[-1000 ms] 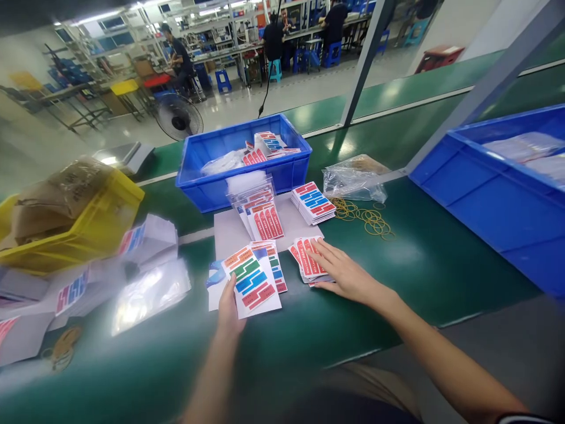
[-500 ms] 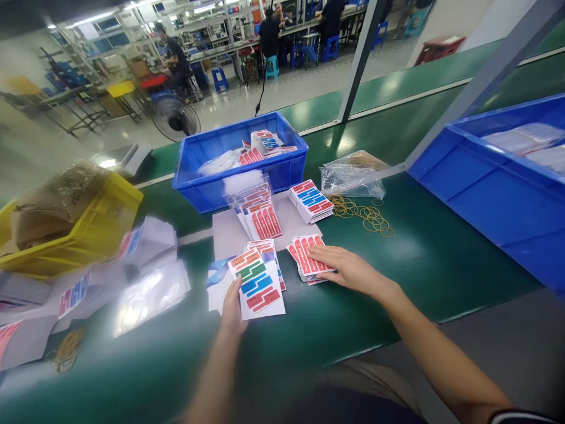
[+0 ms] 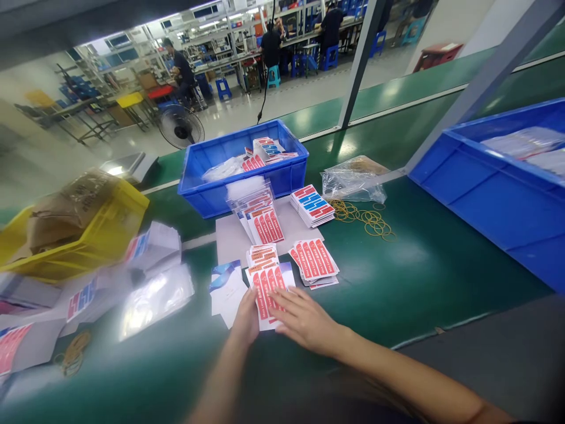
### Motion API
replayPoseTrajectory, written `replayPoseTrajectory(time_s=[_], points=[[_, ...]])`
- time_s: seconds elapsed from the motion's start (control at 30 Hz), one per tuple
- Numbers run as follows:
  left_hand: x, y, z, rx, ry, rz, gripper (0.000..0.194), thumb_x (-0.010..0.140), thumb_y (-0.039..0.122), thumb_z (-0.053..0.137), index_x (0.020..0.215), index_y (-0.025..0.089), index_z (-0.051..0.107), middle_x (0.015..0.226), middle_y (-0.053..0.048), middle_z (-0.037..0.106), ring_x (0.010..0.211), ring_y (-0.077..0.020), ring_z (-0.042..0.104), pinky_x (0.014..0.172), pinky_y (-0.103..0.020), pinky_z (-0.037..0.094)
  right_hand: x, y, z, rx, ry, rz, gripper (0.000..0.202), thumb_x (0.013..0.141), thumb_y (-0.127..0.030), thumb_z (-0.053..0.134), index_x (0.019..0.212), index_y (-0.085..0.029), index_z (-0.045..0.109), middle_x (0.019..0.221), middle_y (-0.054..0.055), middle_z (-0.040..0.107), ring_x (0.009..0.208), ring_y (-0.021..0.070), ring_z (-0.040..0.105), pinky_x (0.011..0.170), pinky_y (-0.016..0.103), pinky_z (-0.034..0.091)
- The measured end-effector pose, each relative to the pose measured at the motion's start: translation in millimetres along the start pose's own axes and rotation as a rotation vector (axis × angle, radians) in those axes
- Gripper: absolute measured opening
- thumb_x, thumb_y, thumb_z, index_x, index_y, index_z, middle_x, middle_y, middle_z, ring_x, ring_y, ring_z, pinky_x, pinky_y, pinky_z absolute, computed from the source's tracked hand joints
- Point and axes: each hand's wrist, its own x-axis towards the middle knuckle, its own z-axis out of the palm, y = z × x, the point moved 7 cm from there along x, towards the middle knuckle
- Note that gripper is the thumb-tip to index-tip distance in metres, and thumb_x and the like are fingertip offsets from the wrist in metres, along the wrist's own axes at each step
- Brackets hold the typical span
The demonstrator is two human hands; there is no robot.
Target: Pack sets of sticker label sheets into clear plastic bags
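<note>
My left hand (image 3: 246, 318) is closed on the left edge of a few label sheets, with a red-striped sticker sheet (image 3: 266, 294) on top. My right hand (image 3: 306, 321) lies on that sheet's right side, fingers stretched out and slightly apart; its thumb is hidden. Just beyond are orange-printed sheets (image 3: 262, 256). To the left lie white cards with a blue wave print (image 3: 226, 277). A fanned pile of red label sheets (image 3: 315, 260) rests to the right, apart from both hands. Farther back stand clear-bagged label sets (image 3: 260, 215) beside a stack of red-and-blue sheets (image 3: 312, 205).
A blue bin (image 3: 242, 182) holding sheets stands behind; another blue bin (image 3: 485, 176) is at right. Rubber bands (image 3: 375, 224) lie by a clear plastic bag (image 3: 353, 179). At left are a yellow bin (image 3: 119, 218), plastic sleeves (image 3: 156, 300) and paper stacks. A grey post (image 3: 468, 88) rises at right.
My right hand has moved left from the red pile to the sheets in my left hand. A red-striped sheet now covers the multicoloured one there. The view has shifted slightly.
</note>
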Motion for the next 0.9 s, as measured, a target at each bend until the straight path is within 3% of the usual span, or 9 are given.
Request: replayPoseTrajectory(time_s=[0.07, 0.13, 0.23, 0.3, 0.43, 0.57, 0.7, 0.8, 0.9], points=[[-4, 8, 3.5, 0.124, -0.025, 0.008, 0.034, 0.076, 0.031, 0.070, 0.107, 0.019, 0.063, 0.106, -0.009, 0.071, 0.098, -0.0258, 0.066, 0.088, -0.038, 0.052, -3, -11, 3, 0.067, -0.017, 0.004, 0.037, 0.093, -0.036, 0.049, 0.124, -0.017, 0.057, 0.132, 0.012, 0.057, 0.124, 0.0270, 0.051, 0.100, 0.046, 0.045], [-12, 22, 8.2, 0.294, -0.053, 0.015, 0.030, 0.076, 0.026, 0.070, 0.104, 0.018, 0.064, 0.103, -0.009, 0.071, 0.091, -0.0254, 0.068, 0.082, -0.035, 0.053, -9, -10, -11, 0.139, 0.069, 0.045, 0.038, 0.092, -0.030, 0.051, 0.127, -0.018, 0.053, 0.131, 0.012, 0.058, 0.125, 0.0254, 0.050, 0.102, 0.045, 0.044], [-31, 46, 24.9, 0.589, -0.121, 0.056, 0.027, 0.074, 0.022, 0.070, 0.101, 0.018, 0.068, 0.097, -0.009, 0.072, 0.086, -0.0258, 0.067, 0.077, -0.032, 0.052, -19, 10, -39, 0.255, 0.244, 0.184, 0.047, 0.089, -0.024, 0.056, 0.134, -0.022, 0.044, 0.131, 0.011, 0.058, 0.126, 0.0240, 0.048, 0.103, 0.044, 0.042], [-45, 54, 41.9, 0.788, -0.191, 0.077, 0.028, 0.074, 0.021, 0.069, 0.103, 0.021, 0.069, 0.092, -0.008, 0.072, 0.082, -0.0249, 0.066, 0.077, -0.030, 0.050, -27, 27, -45, 0.352, 0.284, 0.308, 0.055, 0.086, -0.026, 0.060, 0.137, -0.024, 0.039, 0.134, 0.010, 0.054, 0.127, 0.0244, 0.047, 0.104, 0.044, 0.041], [-61, 46, 72.0, 1.409, -0.354, 0.139, 0.025, 0.083, 0.022, 0.055, 0.106, 0.025, 0.063, 0.093, -0.006, 0.070, 0.085, -0.0248, 0.065, 0.079, -0.033, 0.048, -42, 49, -20, 0.599, 0.181, 0.545, 0.057, 0.085, -0.029, 0.061, 0.137, -0.026, 0.038, 0.137, 0.009, 0.050, 0.127, 0.0243, 0.046, 0.107, 0.044, 0.039], [-60, 25, 76.2, 2.001, -0.446, 0.153, 0.023, 0.089, 0.021, 0.042, 0.109, 0.021, 0.054, 0.095, -0.008, 0.069, 0.085, -0.0265, 0.065, 0.070, -0.034, 0.049, -54, 49, 7, 0.796, 0.110, 0.632, 0.062, 0.082, -0.023, 0.063, 0.137, -0.026, 0.036, 0.135, 0.008, 0.053, 0.126, 0.0231, 0.046, 0.109, 0.046, 0.034], [-60, 14, 76.7, 2.114, -0.465, 0.188, 0.025, 0.093, 0.019, 0.032, 0.106, 0.020, 0.054, 0.088, -0.006, 0.069, 0.077, -0.0239, 0.067, 0.062, -0.031, 0.048, -54, 39, 21, 0.945, 0.099, 0.657, 0.059, 0.080, -0.021, 0.063, 0.135, -0.024, 0.040, 0.124, 0.008, 0.061, 0.116, 0.0220, 0.056, 0.104, 0.043, 0.041], [-66, 11, 79.5, 2.040, -0.504, 0.246, 0.026, 0.094, 0.021, 0.035, 0.110, 0.022, 0.055, 0.090, -0.004, 0.070, 0.080, -0.0224, 0.067, 0.066, -0.031, 0.048, -51, 33, 30, 1.033, 0.079, 0.676, 0.039, 0.084, -0.026, 0.060, 0.122, -0.022, 0.055, 0.112, 0.007, 0.068, 0.102, 0.0225, 0.063, 0.092, 0.038, 0.050], [-66, 34, 70.6, 1.830, -0.383, 0.327, 0.021, 0.089, 0.036, 0.052, 0.104, 0.023, 0.058, 0.094, -0.003, 0.069, 0.086, -0.0193, 0.065, 0.074, -0.029, 0.049, -53, 32, 33, 1.032, 0.027, 0.658, 0.019, 0.089, -0.032, 0.055, 0.097, -0.023, 0.070, 0.099, 0.005, 0.071, 0.093, 0.0220, 0.066, 0.087, 0.035, 0.052]])
